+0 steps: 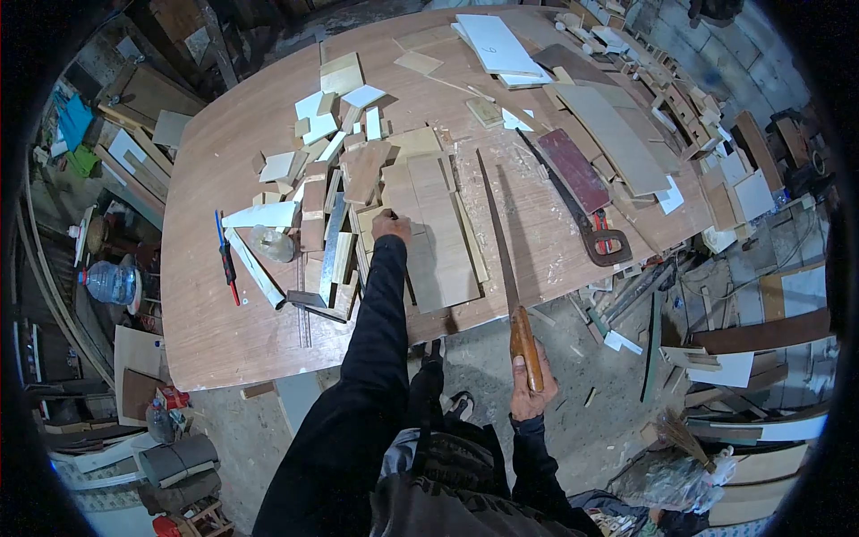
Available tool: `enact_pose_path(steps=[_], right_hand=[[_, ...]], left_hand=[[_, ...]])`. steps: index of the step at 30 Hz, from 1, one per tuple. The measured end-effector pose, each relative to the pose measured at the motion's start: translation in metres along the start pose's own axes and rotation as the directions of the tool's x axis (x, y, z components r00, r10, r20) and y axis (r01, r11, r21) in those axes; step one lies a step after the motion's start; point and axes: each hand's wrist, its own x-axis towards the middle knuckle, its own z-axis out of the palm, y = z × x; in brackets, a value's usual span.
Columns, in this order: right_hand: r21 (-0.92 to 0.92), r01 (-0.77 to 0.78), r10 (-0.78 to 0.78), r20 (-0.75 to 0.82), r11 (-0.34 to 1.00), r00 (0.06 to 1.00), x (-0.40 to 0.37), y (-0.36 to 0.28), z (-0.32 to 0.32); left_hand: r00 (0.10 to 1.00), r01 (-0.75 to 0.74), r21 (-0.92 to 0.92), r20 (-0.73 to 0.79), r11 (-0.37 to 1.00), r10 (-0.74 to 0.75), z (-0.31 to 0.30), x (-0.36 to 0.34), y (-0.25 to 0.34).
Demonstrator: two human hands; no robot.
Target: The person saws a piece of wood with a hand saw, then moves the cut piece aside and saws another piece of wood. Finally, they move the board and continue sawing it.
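Observation:
My right hand [533, 390] is wrapped round the wooden handle of a handsaw [497, 228]. The saw's long, narrow blade points away from me over the table, its tip near the loose wood pieces. My left hand [391, 227] is closed at the left edge of a light plywood board [441, 259]; a small dark thing shows at its fingers, too small to name. Left of that hand lies a pile of wood offcuts [365, 170], with a metal-edged piece [335, 219] among them.
Right of the saw lie a black-framed saw [573, 210] with a red part and a dark red block [574, 170]. Large panels [613, 139] and white boards [501, 45] lie farther back. On the left are a clear plastic container [272, 243] and a blue-red tool [227, 257].

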Motion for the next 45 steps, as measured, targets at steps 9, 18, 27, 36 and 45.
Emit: enact_pose_path(steps=[9, 18, 27, 36, 45], right_hand=[[0.007, 0.000, 0.000, 0.006, 1.000, 1.000, 0.002, 0.004, -0.006], [0.008, 0.020, -0.020, -0.033, 1.000, 0.999, 0.011, 0.009, -0.002], [-0.060, 0.066, -0.067, -0.017, 0.996, 0.998, 0.021, 0.004, 0.006], [-0.092, 0.076, -0.079, -0.024, 0.993, 0.997, 0.019, 0.001, 0.007], [0.053, -0.022, 0.025, -0.067, 0.998, 0.997, 0.012, 0.005, 0.005]], left_hand=[[0.972, 0.157, 0.574, -0.233, 0.804, -0.024, 0.019, 0.006, 0.074], [0.931, 0.332, 0.517, -0.048, 0.789, -0.361, 0.007, 0.035, 0.102], [0.932, 0.140, 0.569, 0.200, 0.811, -0.301, 0.008, 0.067, 0.068], [0.928, -0.223, 0.668, 0.369, 0.709, -0.056, 0.075, 0.109, -0.018], [0.937, 0.257, 0.379, 0.126, 0.889, -0.325, 0.097, 0.086, 0.021]])
